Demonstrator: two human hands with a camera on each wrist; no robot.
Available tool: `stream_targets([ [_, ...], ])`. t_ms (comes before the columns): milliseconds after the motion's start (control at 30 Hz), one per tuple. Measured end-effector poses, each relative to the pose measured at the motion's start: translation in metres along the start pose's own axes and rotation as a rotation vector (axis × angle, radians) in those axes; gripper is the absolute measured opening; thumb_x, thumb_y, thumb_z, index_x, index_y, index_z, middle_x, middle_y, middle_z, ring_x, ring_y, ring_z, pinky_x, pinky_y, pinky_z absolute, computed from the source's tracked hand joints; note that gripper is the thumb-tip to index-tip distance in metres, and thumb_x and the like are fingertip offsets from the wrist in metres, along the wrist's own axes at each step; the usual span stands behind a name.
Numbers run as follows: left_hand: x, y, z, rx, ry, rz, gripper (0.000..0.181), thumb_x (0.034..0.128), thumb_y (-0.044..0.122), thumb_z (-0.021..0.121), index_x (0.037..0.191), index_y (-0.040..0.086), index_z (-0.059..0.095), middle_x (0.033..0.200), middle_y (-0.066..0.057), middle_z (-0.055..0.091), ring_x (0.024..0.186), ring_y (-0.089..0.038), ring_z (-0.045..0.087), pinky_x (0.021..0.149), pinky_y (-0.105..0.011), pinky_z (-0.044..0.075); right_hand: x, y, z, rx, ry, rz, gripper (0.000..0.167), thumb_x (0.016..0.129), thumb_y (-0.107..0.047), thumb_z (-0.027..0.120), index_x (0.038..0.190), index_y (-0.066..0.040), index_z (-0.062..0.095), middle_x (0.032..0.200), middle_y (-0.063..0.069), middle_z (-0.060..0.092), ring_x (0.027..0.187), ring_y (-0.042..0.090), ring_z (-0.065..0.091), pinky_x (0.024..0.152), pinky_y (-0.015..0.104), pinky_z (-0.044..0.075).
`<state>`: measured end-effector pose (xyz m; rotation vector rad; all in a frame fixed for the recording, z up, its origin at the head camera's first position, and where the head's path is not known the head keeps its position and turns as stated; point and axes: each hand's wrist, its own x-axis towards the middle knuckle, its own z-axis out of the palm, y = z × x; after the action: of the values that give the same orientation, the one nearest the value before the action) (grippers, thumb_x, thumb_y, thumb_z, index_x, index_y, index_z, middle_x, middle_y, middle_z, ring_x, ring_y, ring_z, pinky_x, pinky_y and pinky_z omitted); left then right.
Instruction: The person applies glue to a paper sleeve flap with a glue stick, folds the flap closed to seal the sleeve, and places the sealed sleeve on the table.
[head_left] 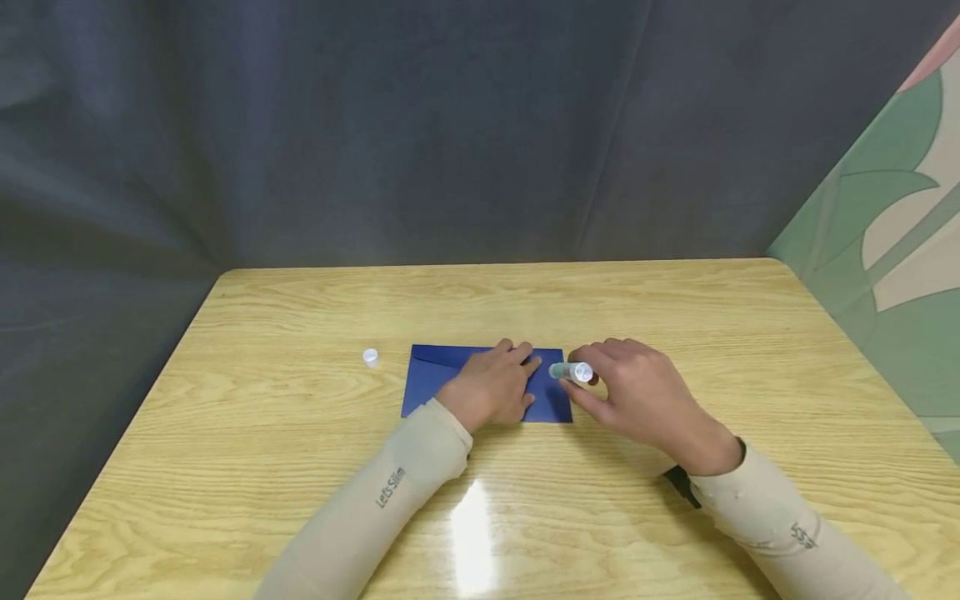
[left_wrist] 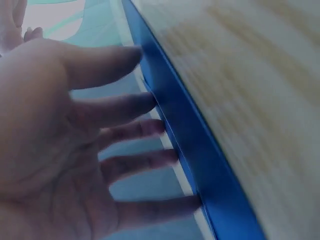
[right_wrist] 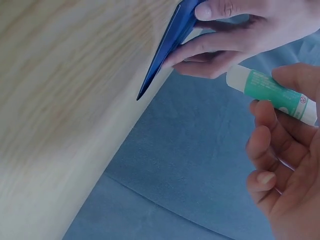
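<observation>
A dark blue envelope point(head_left: 551, 404) lies flat on the table, a flap line visible near its upper left edge. My left hand point(head_left: 498, 382) rests on it with spread fingers, and the left wrist view shows the fingertips point(left_wrist: 187, 204) touching the blue envelope point(left_wrist: 195, 150). Between thumb and fingers, my right hand point(head_left: 637, 387) pinches a glue stick point(head_left: 572, 372) over the envelope's right end. In the right wrist view the glue stick point(right_wrist: 272, 92) is white with a green label, held apart from the envelope. Its lower end is hard to make out.
A small white cap point(head_left: 371, 357) stands on the wooden table point(head_left: 285, 400), left of the envelope. Dark curtain point(head_left: 420, 133) hangs behind the table's far edge and along the left. A green leaf-patterned surface point(head_left: 892, 233) borders the right side.
</observation>
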<state>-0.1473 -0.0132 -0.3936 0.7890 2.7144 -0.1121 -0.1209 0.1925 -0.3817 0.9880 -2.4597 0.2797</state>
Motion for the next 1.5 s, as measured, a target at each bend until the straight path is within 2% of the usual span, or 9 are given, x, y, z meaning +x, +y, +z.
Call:
stream_targets([
  [133, -0.004, -0.013, -0.003, -0.134, -0.013, 0.02, 0.045, 0.1051, 0.027, 0.045, 0.147, 0.01, 0.049, 0.163, 0.004, 0.031, 0.15, -0.019, 0.03, 0.12, -0.034, 0.033, 0.0, 0.0, -0.001, -0.001, 0.023, -0.005, 0.028, 0.078, -0.031, 0.08, 0.094, -0.01, 0.07, 0.078, 0.002, 0.07, 0.068, 0.016, 0.064, 0.062, 0.036, 0.055],
  [233, -0.007, -0.025, -0.003, -0.248, -0.014, 0.041, 0.04, 0.1041, 0.015, 0.041, 0.141, 0.008, 0.056, 0.162, 0.003, 0.034, 0.151, -0.019, 0.03, 0.122, -0.035, 0.028, 0.0, 0.0, -0.002, -0.002, 0.031, -0.008, 0.026, 0.078, -0.03, 0.08, 0.092, -0.011, 0.069, 0.076, 0.0, 0.068, 0.065, 0.014, 0.061, 0.059, 0.034, 0.052],
  [367, -0.011, -0.036, -0.005, -0.312, -0.014, 0.087, 0.048, 0.1002, 0.003, 0.036, 0.146, 0.006, 0.049, 0.162, 0.0, 0.034, 0.152, -0.021, 0.029, 0.123, -0.037, 0.027, -0.001, -0.001, -0.003, -0.01, 0.027, -0.016, 0.026, 0.078, -0.031, 0.08, 0.092, -0.012, 0.069, 0.076, -0.001, 0.067, 0.065, 0.012, 0.059, 0.058, 0.033, 0.051],
  [500, -0.02, -0.047, -0.013, -0.35, 0.021, 0.087, 0.053, 0.0976, -0.003, 0.035, 0.149, 0.006, 0.045, 0.16, -0.004, 0.038, 0.151, -0.023, 0.032, 0.122, -0.037, 0.028, -0.001, -0.001, -0.004, -0.008, 0.038, -0.02, 0.025, 0.078, -0.03, 0.079, 0.092, -0.012, 0.068, 0.075, -0.001, 0.067, 0.064, 0.012, 0.058, 0.057, 0.032, 0.05],
  [667, -0.043, -0.064, -0.014, -0.34, 0.077, 0.029, 0.051, 0.0959, -0.003, 0.037, 0.142, 0.007, 0.054, 0.149, -0.007, 0.05, 0.142, -0.026, 0.044, 0.117, -0.04, 0.037, 0.001, -0.002, -0.004, 0.0, 0.051, -0.022, 0.024, 0.078, -0.029, 0.079, 0.091, -0.012, 0.068, 0.075, -0.002, 0.067, 0.063, 0.011, 0.056, 0.057, 0.031, 0.049],
  [867, -0.058, -0.071, -0.002, -0.296, 0.057, -0.025, 0.044, 0.1007, 0.004, 0.042, 0.143, 0.008, 0.054, 0.147, -0.009, 0.05, 0.137, -0.027, 0.047, 0.115, -0.039, 0.039, 0.001, -0.002, -0.005, -0.001, 0.057, -0.037, 0.024, 0.077, -0.028, 0.079, 0.091, -0.011, 0.068, 0.074, -0.002, 0.066, 0.063, 0.011, 0.056, 0.056, 0.031, 0.049],
  [1200, -0.058, -0.073, 0.003, -0.224, -0.002, -0.047, 0.051, 0.0966, 0.001, 0.04, 0.145, 0.014, 0.053, 0.147, -0.006, 0.05, 0.138, -0.026, 0.047, 0.111, -0.039, 0.042, -0.001, -0.003, -0.004, -0.006, 0.057, -0.043, 0.026, 0.077, -0.029, 0.079, 0.092, -0.011, 0.069, 0.074, -0.002, 0.067, 0.064, 0.012, 0.059, 0.059, 0.033, 0.052],
  [1367, -0.058, -0.074, 0.003, -0.272, -0.008, -0.097, 0.056, 0.0929, -0.003, 0.04, 0.143, 0.017, 0.054, 0.154, -0.007, 0.045, 0.145, -0.025, 0.04, 0.114, -0.035, 0.039, 0.001, -0.004, -0.004, -0.004, 0.058, -0.05, 0.027, 0.077, -0.03, 0.08, 0.093, -0.01, 0.069, 0.076, 0.0, 0.069, 0.066, 0.014, 0.062, 0.061, 0.034, 0.053],
  [1500, -0.058, -0.076, 0.007, -0.311, -0.01, -0.102, 0.057, 0.0918, -0.004, 0.041, 0.144, 0.015, 0.052, 0.157, -0.006, 0.042, 0.148, -0.027, 0.036, 0.103, -0.034, 0.043, 0.001, -0.005, -0.003, -0.01, 0.04, -0.039, 0.029, 0.076, -0.031, 0.08, 0.094, -0.01, 0.07, 0.077, 0.0, 0.07, 0.067, 0.015, 0.064, 0.06, 0.034, 0.053],
])
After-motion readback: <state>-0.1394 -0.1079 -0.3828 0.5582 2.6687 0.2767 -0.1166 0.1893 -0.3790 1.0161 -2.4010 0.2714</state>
